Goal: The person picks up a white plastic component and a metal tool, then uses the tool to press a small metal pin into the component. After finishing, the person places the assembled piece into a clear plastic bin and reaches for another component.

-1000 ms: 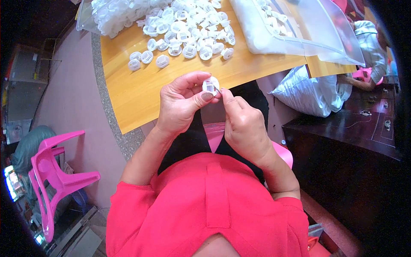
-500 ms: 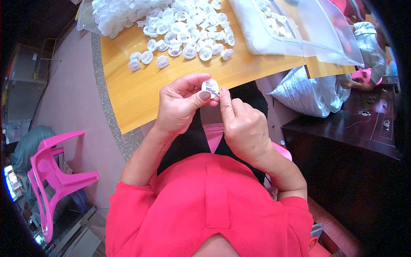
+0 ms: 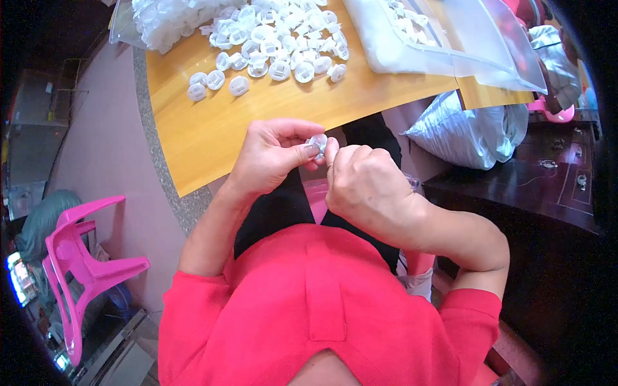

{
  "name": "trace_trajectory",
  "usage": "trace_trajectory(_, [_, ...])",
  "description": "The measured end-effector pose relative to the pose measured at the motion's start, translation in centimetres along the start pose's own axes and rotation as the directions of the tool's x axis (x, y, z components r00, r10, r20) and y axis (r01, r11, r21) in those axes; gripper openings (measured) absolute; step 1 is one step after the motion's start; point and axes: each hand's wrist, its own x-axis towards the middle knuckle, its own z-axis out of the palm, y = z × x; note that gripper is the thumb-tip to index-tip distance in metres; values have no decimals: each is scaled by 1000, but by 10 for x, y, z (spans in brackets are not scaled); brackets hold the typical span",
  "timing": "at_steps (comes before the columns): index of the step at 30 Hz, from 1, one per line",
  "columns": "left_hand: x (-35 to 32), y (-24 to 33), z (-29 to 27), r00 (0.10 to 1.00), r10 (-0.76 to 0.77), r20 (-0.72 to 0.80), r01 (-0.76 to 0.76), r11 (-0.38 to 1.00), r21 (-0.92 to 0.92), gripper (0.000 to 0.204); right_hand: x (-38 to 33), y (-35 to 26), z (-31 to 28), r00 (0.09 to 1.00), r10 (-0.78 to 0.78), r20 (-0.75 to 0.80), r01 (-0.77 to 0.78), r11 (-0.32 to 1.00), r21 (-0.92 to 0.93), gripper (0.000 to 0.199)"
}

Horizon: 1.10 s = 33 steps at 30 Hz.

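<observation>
Between the thumb and fingers of my left hand (image 3: 264, 157) is a small round white plastic piece (image 3: 318, 140), held over my lap just off the table's near edge. My right hand (image 3: 370, 183) is closed, its thumb and index finger up against the right side of that piece. Whatever those fingers grip is hidden behind them. Beyond my hands, a loose pile of similar white plastic pieces (image 3: 279, 69) lies on the wooden table (image 3: 193, 141), with several single ones at the pile's near left.
A clear bag (image 3: 164, 29) of white pieces stands at the far left. At the far right is a translucent plastic bin (image 3: 412, 62) holding more. A white sack (image 3: 470, 132) and a dark table (image 3: 515, 193) are to the right, near another person (image 3: 557, 64). A pink chair (image 3: 96, 264) is at left.
My right wrist has rolled over and its elbow has swung outward to the right. The thin metal bit seen at its fingertips is now hidden. My left hand keeps the plastic piece, tilted differently.
</observation>
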Motion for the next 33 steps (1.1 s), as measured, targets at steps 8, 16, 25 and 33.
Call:
trace_trajectory(8, [4, -6, -6, 998, -19, 63, 24, 997, -80, 24, -5, 15, 8, 986, 94, -137, -48, 951, 305, 21])
trace_trajectory(16, [0, -1, -12, 985, 30, 171, 15, 967, -255, 29, -16, 27, -5, 939, 274, -211, -145, 867, 477, 41])
trace_trajectory(25, [-3, 6, -6, 991, -5, 132, 35, 973, -229, 25, -13, 17, -5, 937, 232, -261, -106, 900, 422, 40])
trace_trajectory(33, [-5, 7, -4, 991, -1, 135, 30, 977, -211, 24, -12, 15, -5, 941, 190, -279, -83, 931, 356, 38])
